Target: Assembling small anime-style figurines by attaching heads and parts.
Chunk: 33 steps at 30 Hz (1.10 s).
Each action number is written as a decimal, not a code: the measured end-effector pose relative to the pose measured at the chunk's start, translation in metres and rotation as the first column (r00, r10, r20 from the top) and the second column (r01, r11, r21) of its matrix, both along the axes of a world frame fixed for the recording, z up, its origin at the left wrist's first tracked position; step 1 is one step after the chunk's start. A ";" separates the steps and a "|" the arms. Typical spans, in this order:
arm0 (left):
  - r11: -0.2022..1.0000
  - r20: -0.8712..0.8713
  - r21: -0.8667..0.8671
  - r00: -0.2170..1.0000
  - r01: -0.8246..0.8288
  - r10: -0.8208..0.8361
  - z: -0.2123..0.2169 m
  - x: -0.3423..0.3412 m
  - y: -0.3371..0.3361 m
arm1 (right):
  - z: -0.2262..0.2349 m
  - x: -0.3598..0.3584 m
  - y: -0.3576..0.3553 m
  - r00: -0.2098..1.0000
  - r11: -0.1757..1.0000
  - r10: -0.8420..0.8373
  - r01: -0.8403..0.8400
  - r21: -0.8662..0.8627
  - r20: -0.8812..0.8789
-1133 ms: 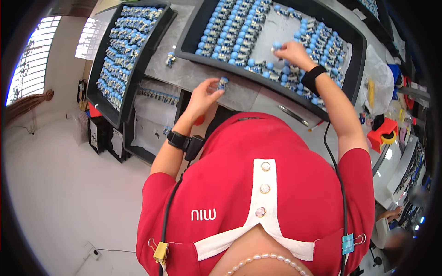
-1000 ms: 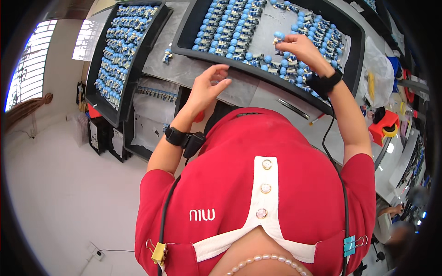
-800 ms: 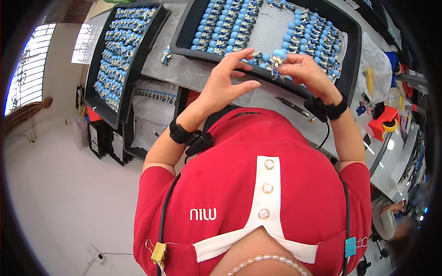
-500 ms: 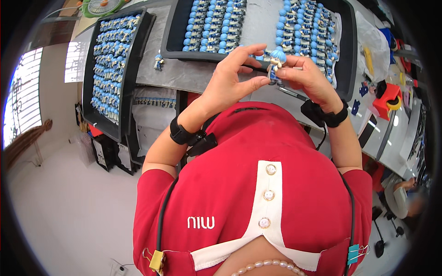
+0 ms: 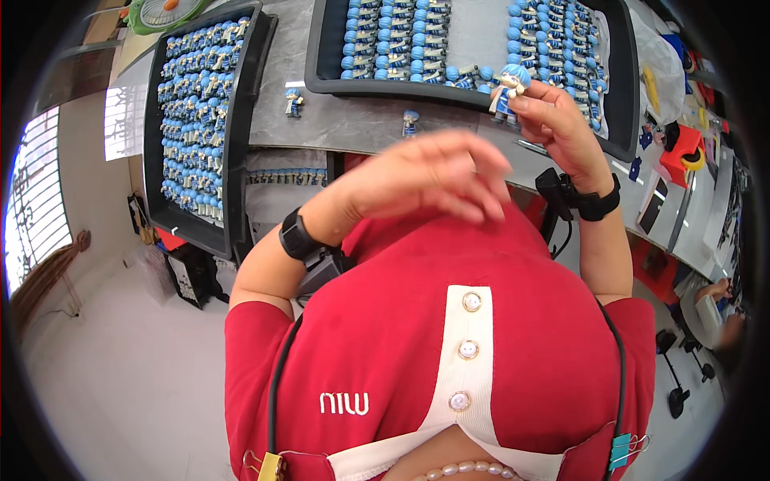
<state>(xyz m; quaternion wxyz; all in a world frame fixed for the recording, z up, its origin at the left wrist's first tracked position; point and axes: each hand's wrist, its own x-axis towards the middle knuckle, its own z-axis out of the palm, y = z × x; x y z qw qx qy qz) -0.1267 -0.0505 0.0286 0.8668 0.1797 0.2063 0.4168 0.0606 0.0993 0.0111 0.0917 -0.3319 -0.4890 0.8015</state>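
Blue-haired small plastic toy figure (image 5: 507, 84) sits pinched in right hand (image 5: 561, 120) fingers, above front rim of black plastic tray (image 5: 385, 86) on grey desk (image 5: 353, 128). Left hand (image 5: 433, 172) empty, fingers spread, blurred. Step looks like inspection/sorting; next move prob. needs careful placing w/o toppling rows.

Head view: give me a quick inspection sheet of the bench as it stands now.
Surface: grey bench, two black trays on it.
Job's things: blue-haired figurine in right hand; front tray and left tray hold rows of figurines.
Clutter: two loose figurines on the bench; red tape holder at right.
Hands: left hand empty, blurred, above the chest.
Cables: black cable down the red shirt.
Surroundings: window, green fan, another person at right.
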 end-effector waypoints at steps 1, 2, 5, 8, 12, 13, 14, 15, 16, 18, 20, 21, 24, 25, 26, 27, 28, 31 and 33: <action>0.971 -0.205 0.085 0.957 0.225 -0.204 0.000 0.006 -0.004 | 0.001 -0.002 -0.003 1.000 1.000 -0.005 0.005 0.000 0.002; 0.918 -0.558 0.240 0.819 0.317 -0.137 -0.008 0.003 -0.003 | 0.002 -0.003 -0.006 0.999 0.999 -0.044 0.044 0.011 -0.001; 0.761 -0.864 0.485 0.102 0.431 0.493 -0.049 -0.025 -0.001 | 0.010 -0.005 -0.014 0.991 0.991 -0.130 0.130 0.026 0.005; 0.955 -0.816 0.296 0.521 0.004 0.250 -0.032 -0.045 0.010 | 0.009 0.000 -0.020 0.977 0.976 -0.215 0.214 0.034 0.004; 0.989 -0.414 0.101 0.908 0.108 -0.057 -0.008 -0.025 0.003 | 0.009 0.005 -0.029 0.973 0.973 -0.230 0.230 0.008 -0.012; 0.962 -0.456 0.081 0.868 0.261 -0.197 -0.010 -0.018 0.000 | 0.011 0.003 -0.032 0.971 0.971 -0.239 0.239 0.016 -0.007; 0.860 -0.744 0.269 0.661 0.433 -0.100 -0.017 -0.016 -0.002 | 0.014 0.003 -0.034 0.969 0.969 -0.248 0.248 0.024 0.001; 0.691 -0.911 0.355 0.399 0.630 0.104 -0.026 -0.016 -0.004 | 0.015 0.005 -0.033 0.969 0.969 -0.246 0.245 0.027 0.001; 0.715 -0.936 0.348 0.270 0.606 0.227 -0.040 -0.019 -0.005 | 0.015 0.007 -0.033 0.973 0.972 -0.232 0.232 0.032 -0.005; 0.802 -0.937 0.342 0.112 0.489 0.331 -0.047 -0.026 0.001 | 0.012 0.009 -0.029 0.977 0.977 -0.211 0.212 0.038 -0.016; 0.900 -0.930 0.292 0.318 0.325 0.187 -0.034 -0.023 0.012 | 0.011 0.012 -0.022 0.981 0.981 -0.194 0.194 0.026 -0.007; 0.966 -0.845 0.191 0.531 0.177 0.070 -0.026 -0.019 0.019 | 0.010 0.014 -0.019 0.983 0.983 -0.183 0.184 0.029 -0.010; 0.931 -0.826 0.360 0.486 0.063 0.287 -0.025 -0.002 0.029 | 0.015 0.022 -0.009 0.993 0.992 -0.120 0.120 0.033 -0.021; 0.885 -0.810 0.465 0.420 0.032 0.410 -0.024 0.004 0.030 | 0.015 0.025 -0.009 0.995 0.995 -0.094 0.094 0.026 -0.016; 0.889 -0.782 0.458 0.471 -0.011 0.408 -0.022 0.010 0.031 | 0.016 0.027 -0.010 0.997 0.997 -0.074 0.074 0.004 -0.002; 0.884 -0.761 0.466 0.498 -0.027 0.416 -0.017 0.017 0.033 | 0.017 0.030 -0.009 0.998 0.998 -0.054 0.054 -0.018 0.010; 0.860 -0.739 0.509 0.497 -0.029 0.455 -0.010 0.024 0.037 | 0.016 0.035 -0.002 1.000 0.997 0.004 -0.003 -0.074 0.005; 0.784 -0.701 0.621 0.455 0.011 0.549 0.003 0.045 0.045 | 0.027 0.039 0.001 0.998 0.994 0.061 -0.060 -0.089 0.015; 0.698 -0.651 0.714 0.416 0.051 0.635 0.005 0.057 0.052 | 0.026 0.047 0.006 0.995 0.985 0.096 -0.098 -0.141 -0.016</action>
